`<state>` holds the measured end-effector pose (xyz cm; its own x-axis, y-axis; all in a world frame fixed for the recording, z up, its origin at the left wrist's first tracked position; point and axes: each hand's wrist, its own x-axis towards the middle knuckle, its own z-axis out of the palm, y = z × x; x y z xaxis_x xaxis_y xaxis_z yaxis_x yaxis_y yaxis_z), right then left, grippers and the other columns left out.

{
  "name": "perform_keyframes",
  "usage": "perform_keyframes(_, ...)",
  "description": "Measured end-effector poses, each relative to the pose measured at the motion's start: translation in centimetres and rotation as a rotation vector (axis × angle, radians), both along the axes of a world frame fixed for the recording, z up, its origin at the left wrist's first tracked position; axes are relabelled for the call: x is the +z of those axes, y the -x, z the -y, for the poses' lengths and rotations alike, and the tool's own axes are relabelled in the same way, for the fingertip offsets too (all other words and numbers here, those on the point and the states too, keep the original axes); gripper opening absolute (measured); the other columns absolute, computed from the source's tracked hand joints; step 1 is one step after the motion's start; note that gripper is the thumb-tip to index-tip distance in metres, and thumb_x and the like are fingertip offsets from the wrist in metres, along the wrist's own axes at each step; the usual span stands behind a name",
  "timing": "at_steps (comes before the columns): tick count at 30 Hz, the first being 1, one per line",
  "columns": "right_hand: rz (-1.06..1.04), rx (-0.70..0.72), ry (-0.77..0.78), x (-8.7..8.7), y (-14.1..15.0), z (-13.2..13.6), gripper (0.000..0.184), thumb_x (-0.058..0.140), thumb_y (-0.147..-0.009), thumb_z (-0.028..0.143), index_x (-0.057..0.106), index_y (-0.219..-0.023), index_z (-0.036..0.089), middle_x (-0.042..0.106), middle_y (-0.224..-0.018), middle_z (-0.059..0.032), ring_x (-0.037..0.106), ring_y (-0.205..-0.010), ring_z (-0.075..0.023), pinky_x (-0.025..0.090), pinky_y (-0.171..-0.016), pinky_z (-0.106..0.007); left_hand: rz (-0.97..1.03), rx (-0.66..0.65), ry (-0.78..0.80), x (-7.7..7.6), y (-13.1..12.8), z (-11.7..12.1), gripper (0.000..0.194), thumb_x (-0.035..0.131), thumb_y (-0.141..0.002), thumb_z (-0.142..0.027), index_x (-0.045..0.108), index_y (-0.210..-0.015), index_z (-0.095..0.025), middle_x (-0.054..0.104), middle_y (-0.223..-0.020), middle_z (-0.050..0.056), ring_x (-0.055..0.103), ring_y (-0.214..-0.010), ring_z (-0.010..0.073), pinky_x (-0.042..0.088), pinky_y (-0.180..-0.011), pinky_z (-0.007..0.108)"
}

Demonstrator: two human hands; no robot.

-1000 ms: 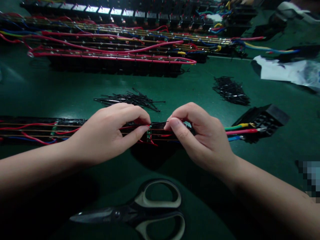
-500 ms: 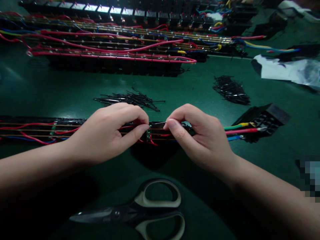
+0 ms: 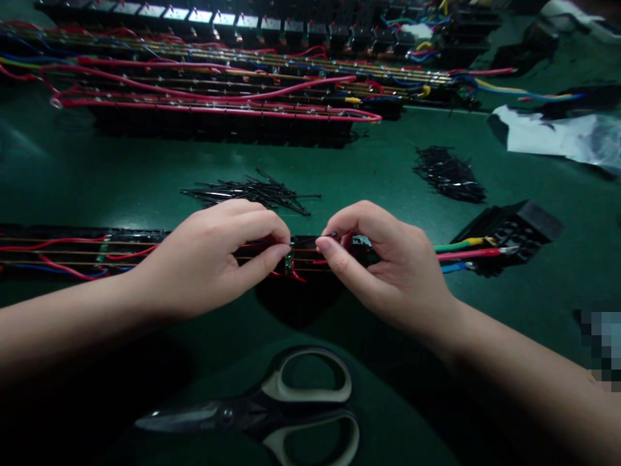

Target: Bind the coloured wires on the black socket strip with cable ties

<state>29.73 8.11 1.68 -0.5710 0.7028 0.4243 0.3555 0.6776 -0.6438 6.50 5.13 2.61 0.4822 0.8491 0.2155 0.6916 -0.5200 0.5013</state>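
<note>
Right hand point(image 3: 402, 275) pinches black cable tie point(image 3: 332, 234) (seemingly) over wired strip point(image 3: 314, 256)

Your right hand point(image 3: 400, 275) pinches a thin black tie point(image 3: 334, 234) near a long black strip point(image 3: 310, 255), red-wired, lying crosswise before you.

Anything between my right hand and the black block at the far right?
Yes, in the head view: a green-and-yellow wire, a red wire and a blue wire lie between the right hand and the black block.
</note>
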Motion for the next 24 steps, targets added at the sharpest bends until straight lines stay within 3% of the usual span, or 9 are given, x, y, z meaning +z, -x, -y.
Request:
perform_keyframes(13,-0.001,0.017,0.003,0.13,0.0,-0.01,0.01,0.061,-0.098,0.015,0.062,-0.091,0.021,0.068,-0.084,0.0019,0.06,-0.072,-0.0113,0.046,-0.064,-0.024,0.001,-0.029,-0.017,-0.27,-0.01,-0.2,0.015,0.056,-0.098,-0.023,0.07,-0.094,-0.019,0.072,-0.093,-0.001,0.067,-0.087,0.0133,0.049,-0.079,0.024)
perform_keyframes(24,0.02,0.004,0.004,0.23,0.0,0.07,0.011,0.059,-0.097,0.014,0.063,-0.091,0.022,0.068,-0.082,0.0018,0.061,-0.071,-0.0122,0.047,-0.065,-0.025,-0.109,-0.015,0.062,-0.78,0.09,-0.1,0.022,0.05,-0.1,-0.03,0.068,-0.107,-0.02,0.071,-0.105,0.003,0.066,-0.101,0.0221,0.05,-0.085,0.036)
